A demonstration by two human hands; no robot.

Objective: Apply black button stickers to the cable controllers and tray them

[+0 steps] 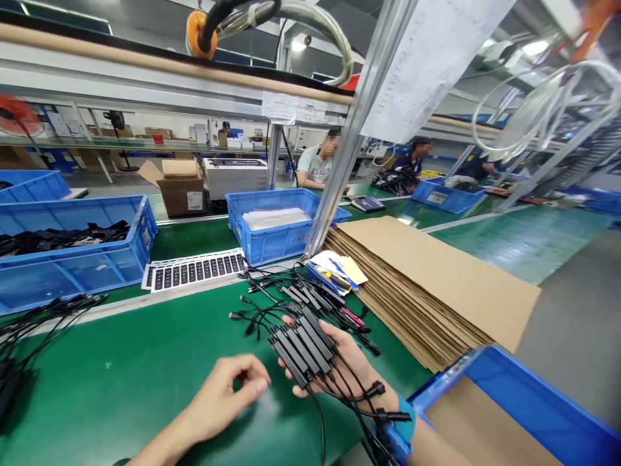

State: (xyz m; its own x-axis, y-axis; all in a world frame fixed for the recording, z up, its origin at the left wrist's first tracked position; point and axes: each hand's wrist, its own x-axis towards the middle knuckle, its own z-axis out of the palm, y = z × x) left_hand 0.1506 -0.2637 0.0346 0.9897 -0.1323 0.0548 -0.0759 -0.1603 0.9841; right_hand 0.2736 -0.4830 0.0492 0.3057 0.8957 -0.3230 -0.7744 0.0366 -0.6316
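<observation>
My right hand [339,362] lies palm up and holds a bundle of flat black rectangular cable modules [301,343], their thin black leads hanging below my wrist. A teal band circles that wrist. My left hand [235,385] hovers just left of the bundle with its fingers curled, holding nothing and apparently not touching it. More black cables [276,301] lie in a tangle on the green bench mat [121,395], just beyond my hands.
A sheet of black labels [194,272] and a blue bin of black parts [72,252] lie to the left. A stack of flat cardboard sheets [431,291] is on the right, with a blue bin [524,401] near my right arm. Co-workers sit beyond an upright metal post [349,136].
</observation>
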